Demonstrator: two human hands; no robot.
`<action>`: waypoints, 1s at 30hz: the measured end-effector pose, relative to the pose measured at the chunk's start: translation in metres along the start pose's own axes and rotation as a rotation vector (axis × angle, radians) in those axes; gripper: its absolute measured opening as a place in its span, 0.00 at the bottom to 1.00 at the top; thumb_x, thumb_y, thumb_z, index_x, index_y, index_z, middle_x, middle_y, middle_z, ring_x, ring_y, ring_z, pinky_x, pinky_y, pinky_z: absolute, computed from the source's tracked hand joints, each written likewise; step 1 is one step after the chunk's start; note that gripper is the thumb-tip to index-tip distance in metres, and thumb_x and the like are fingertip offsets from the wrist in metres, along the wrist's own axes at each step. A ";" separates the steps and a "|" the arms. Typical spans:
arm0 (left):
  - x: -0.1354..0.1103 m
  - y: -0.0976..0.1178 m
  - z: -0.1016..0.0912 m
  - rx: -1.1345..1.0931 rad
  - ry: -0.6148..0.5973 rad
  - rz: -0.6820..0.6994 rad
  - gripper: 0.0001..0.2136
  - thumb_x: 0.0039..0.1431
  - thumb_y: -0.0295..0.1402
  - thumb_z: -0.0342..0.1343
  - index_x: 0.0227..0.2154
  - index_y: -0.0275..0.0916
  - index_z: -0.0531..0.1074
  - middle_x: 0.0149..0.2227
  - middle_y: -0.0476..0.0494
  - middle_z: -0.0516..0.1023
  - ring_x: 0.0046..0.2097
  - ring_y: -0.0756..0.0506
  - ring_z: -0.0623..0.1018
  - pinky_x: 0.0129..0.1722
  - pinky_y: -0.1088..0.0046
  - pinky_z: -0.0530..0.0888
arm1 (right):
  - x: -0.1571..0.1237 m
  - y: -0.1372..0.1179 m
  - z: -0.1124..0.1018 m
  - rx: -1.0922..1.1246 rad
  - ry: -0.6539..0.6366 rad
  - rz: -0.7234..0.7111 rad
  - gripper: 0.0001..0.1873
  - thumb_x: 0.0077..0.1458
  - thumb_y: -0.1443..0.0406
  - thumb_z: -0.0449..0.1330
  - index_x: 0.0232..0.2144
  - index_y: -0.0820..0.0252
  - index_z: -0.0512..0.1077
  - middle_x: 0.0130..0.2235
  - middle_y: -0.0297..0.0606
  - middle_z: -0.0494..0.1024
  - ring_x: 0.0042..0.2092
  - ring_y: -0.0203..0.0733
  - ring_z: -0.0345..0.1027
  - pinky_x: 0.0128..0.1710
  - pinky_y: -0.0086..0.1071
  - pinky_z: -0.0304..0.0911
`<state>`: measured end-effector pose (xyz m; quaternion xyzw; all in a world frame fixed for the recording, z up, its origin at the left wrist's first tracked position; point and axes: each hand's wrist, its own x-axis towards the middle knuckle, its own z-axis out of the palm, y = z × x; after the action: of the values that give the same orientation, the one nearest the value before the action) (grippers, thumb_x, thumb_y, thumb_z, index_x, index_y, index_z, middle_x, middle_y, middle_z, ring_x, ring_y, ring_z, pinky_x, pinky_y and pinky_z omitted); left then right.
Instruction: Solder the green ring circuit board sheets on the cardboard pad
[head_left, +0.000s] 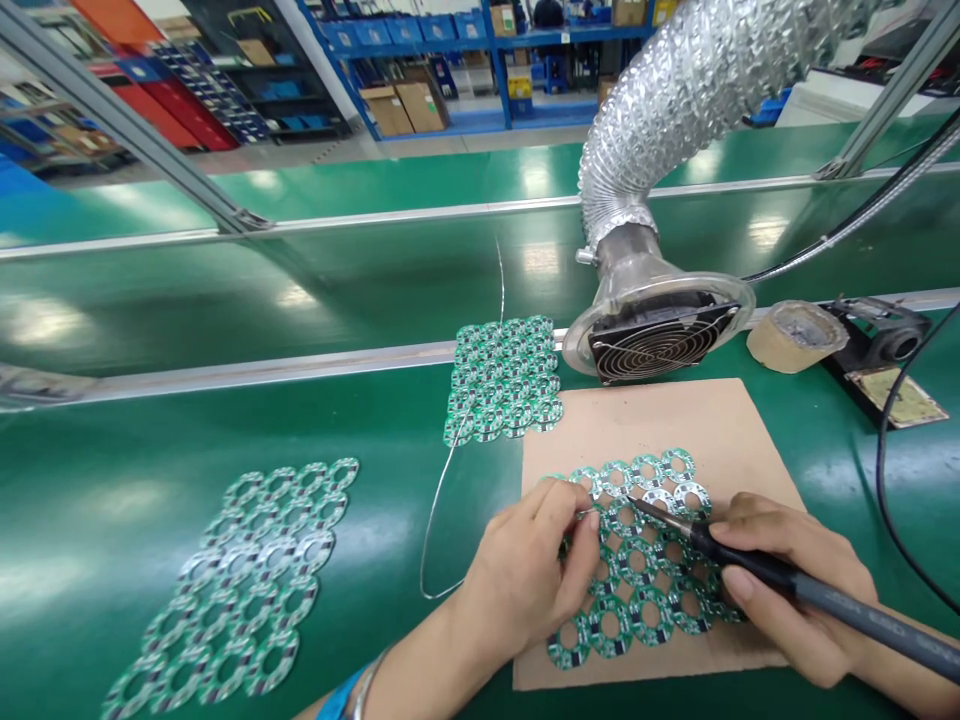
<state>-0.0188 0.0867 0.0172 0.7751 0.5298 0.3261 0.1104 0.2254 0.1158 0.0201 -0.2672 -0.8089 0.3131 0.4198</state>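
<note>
You're apparently soldering the near right board (637, 578), left hand (525, 560) pinching wire (429, 520), right hand (802, 580) gripping the iron (757, 568), and the next touch wants steady aim.

We've got a big crinkly silver duct (675, 110) at upper right, curving down to a clear hood (583, 345) with a black fan (660, 350) in it. In the background we can see blue shelving (496, 75) with a row of blue bins (388, 33), plus two brown boxes (420, 106) down low. Over left, a slanted metal post (135, 117) with some red thing (199, 118) behind.
</note>
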 end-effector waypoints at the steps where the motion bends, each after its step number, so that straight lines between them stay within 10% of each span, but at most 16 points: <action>1: 0.000 0.002 0.001 -0.004 -0.007 0.008 0.03 0.60 0.27 0.46 0.31 0.38 0.63 0.26 0.50 0.70 0.26 0.52 0.70 0.24 0.77 0.68 | 0.000 0.000 -0.001 0.003 0.015 0.013 0.16 0.49 0.74 0.55 0.42 0.63 0.69 0.27 0.39 0.72 0.27 0.41 0.68 0.25 0.36 0.66; 30: -0.002 0.007 0.016 0.134 -0.107 0.161 0.04 0.62 0.26 0.45 0.33 0.39 0.64 0.26 0.50 0.68 0.25 0.51 0.68 0.24 0.75 0.66 | -0.008 -0.001 0.006 -0.043 0.012 -0.047 0.17 0.46 0.75 0.56 0.41 0.63 0.69 0.27 0.37 0.71 0.26 0.39 0.65 0.30 0.40 0.68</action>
<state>-0.0042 0.0846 0.0079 0.8370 0.4799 0.2559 0.0599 0.2243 0.1080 0.0145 -0.2589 -0.8190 0.2843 0.4259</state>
